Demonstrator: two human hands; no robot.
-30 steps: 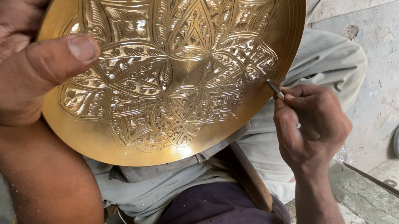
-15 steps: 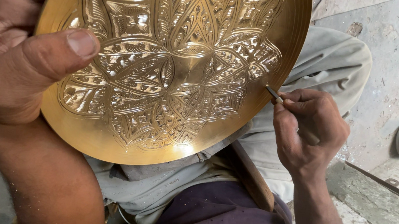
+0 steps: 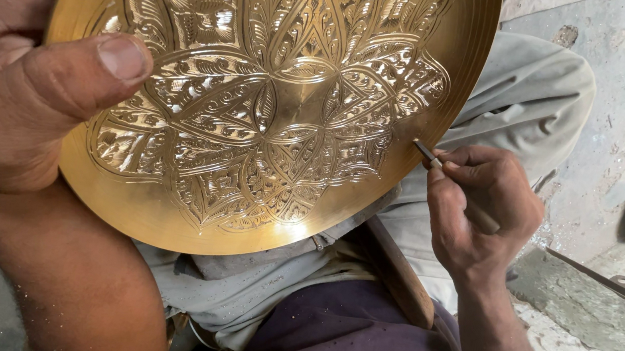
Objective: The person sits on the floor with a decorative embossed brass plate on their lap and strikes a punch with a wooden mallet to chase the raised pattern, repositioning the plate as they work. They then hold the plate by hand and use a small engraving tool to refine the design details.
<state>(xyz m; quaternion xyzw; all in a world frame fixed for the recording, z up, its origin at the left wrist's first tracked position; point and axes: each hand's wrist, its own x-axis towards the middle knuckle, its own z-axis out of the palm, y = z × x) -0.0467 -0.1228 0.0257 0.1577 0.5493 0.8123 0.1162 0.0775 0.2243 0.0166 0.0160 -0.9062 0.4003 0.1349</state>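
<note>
Basically, the right hand (image 3: 480, 214) pinches a thin engraving tool (image 3: 425, 153) slanting up-left, tip at the brass plate (image 3: 273, 106)'s right edge, while the left hand (image 3: 18, 88) clamps its left rim, thumb on top.

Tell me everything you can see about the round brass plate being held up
The brass plate is round, golden and shiny, with a plain smooth rim around a dense engraved flower-and-star pattern filling the centre. Its top edge is cut off by the picture. It is held tilted, face toward the camera, above the person's lap. The left hand grips its left edge, thumb pressed on the face. The right hand holds a thin engraving tool whose tip meets the pattern near the right rim.
</note>
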